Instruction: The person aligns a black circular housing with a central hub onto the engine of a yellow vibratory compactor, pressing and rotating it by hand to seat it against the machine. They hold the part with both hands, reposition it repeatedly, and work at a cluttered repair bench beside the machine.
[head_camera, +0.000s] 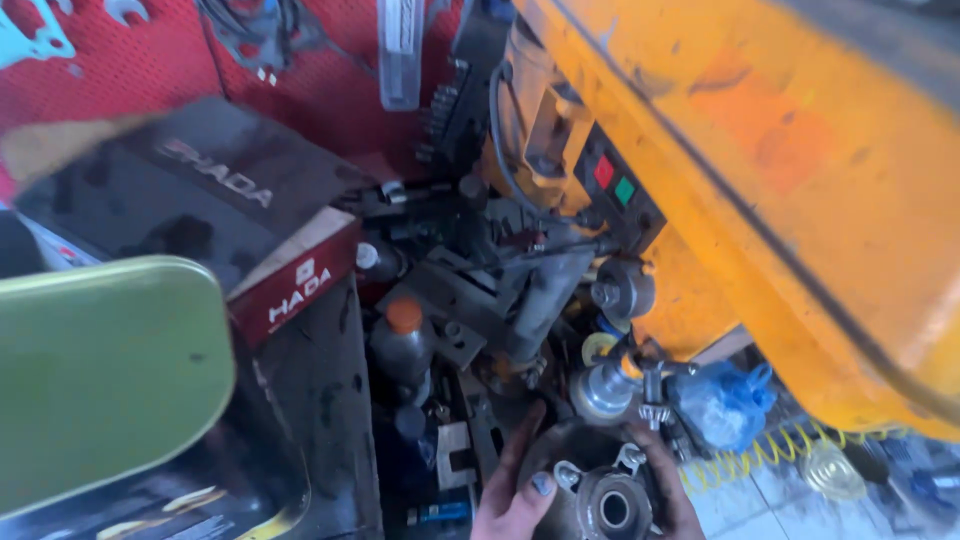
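A round grey metal part (607, 503) with a central bore and small lugs sits at the bottom of the view, under the chuck (604, 390) of an orange drill press (760, 150). My left hand (512, 495) grips the part's left edge, thumb laid on its face. Its right edge is held by the greasy fingers of my right hand (668, 487). Both hands are cut off by the lower frame edge.
A green flat panel (100, 370) fills the lower left. Behind it lies a dark cardboard box (230, 200) with a red side. A dark bottle with an orange cap (403, 340), metal clamps, a blue plastic bag (722, 400) and a yellow coiled hose (745, 458) crowd the bench.
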